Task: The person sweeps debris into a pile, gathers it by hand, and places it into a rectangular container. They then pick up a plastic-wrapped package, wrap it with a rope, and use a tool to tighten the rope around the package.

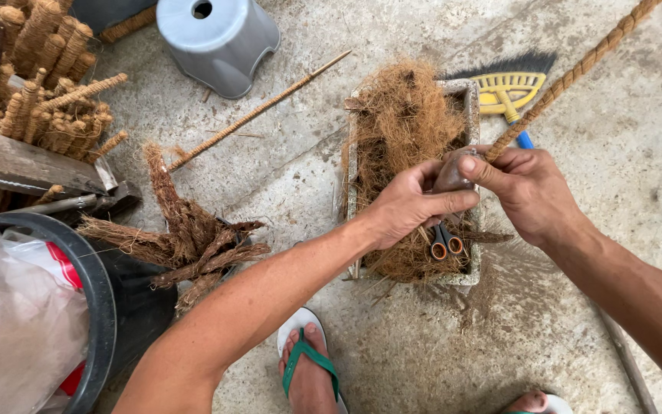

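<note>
your left hand [411,203] and right hand [526,192] both grip the coir-wrapped pole's [576,73] end above the fibre tray [470,100]; scissors [442,244] lie in it.

Scissors [444,244] in fibre tray [470,100]; stool [220,42] behind-left.

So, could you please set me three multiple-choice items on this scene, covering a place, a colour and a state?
1. Where do the scissors lie?
A. On the fibre in the tray
B. Inside the black bucket
C. On the upturned stool

2. What colour is the strap of the sandal?
A. Red
B. Green
C. Yellow

3. What is the right hand doing?
A. Resting flat on the floor
B. Holding the broom
C. Gripping the end of the fibre-wrapped pole

Answers: 1 A, the orange-ringed handles rest on the brown fibre; 2 B, a green strap crosses the foot; 3 C, its fingers close round the pole end, beside the left hand.
</note>
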